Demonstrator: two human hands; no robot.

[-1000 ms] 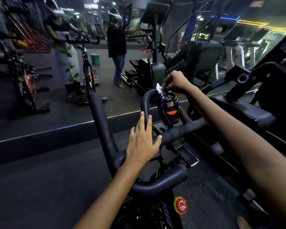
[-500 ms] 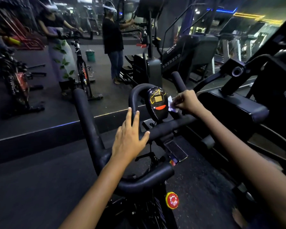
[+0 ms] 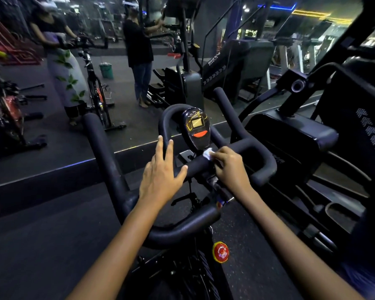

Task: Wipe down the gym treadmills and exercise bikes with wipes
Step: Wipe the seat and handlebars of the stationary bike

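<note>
Right hand (image 3: 231, 167) pinched a small white wipe (image 3: 208, 153) between curled fingers and thumb, pressed onto the crossbar of the exercise bike's handlebar (image 3: 108, 152), just below the console (image 3: 197, 127) at its 5 o'clock. Wipe touched the bar; whether it touched the console's lower edge couldn't be told. Left hand (image 3: 160, 178) lay flat, fingers straight and slightly spread, holding nothing, resting on the crossbar at 9 o'clock of the wipe, fingertips reaching the centre loop of the bar. Console upright, small screen over an orange button. Red round knob (image 3: 220, 251) sat on the frame at 6 o'clock, below the near bar. Mirror (image 3: 52, 131) ahead at 12 o'clock showed two standing people, one at another bike. Dark machine (image 3: 290, 135) close at 3 o'clock.
</note>
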